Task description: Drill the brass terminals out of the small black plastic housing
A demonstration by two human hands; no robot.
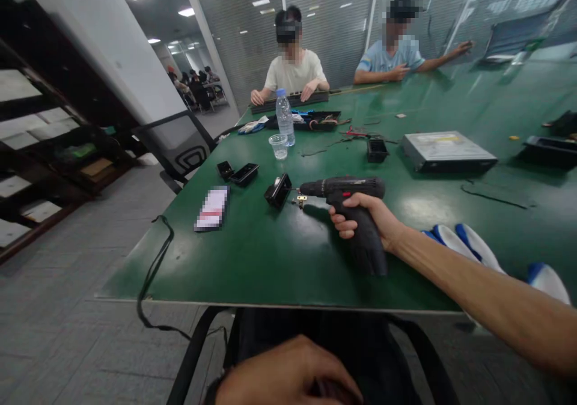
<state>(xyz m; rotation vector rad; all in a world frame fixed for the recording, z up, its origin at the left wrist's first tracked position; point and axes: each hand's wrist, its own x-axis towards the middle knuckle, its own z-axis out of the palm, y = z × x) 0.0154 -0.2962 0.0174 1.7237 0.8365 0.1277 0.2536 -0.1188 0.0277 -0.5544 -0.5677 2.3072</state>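
My right hand (360, 216) is wrapped around the grip of a black cordless drill (356, 188), which lies level just over the table and points left. Its bit tip is close to the open side of a small black plastic box (278, 190); whether they touch I cannot tell. Beside the bit, a small brass-coloured metal piece (302, 199) is on the table. Down at the lower edge, over my lap, my left hand (288, 375) is curled closed. Its fingertips are cut off by the frame, and anything inside the curl is too dark to make out.
Two black boxes (244, 174), a phone (211, 208), a plastic cup (279, 146) and a water bottle (284, 116) stand leftward on the green table (252, 261). An optical drive (448, 151) and white-blue gloves (473, 246) lie right. Two people sit opposite.
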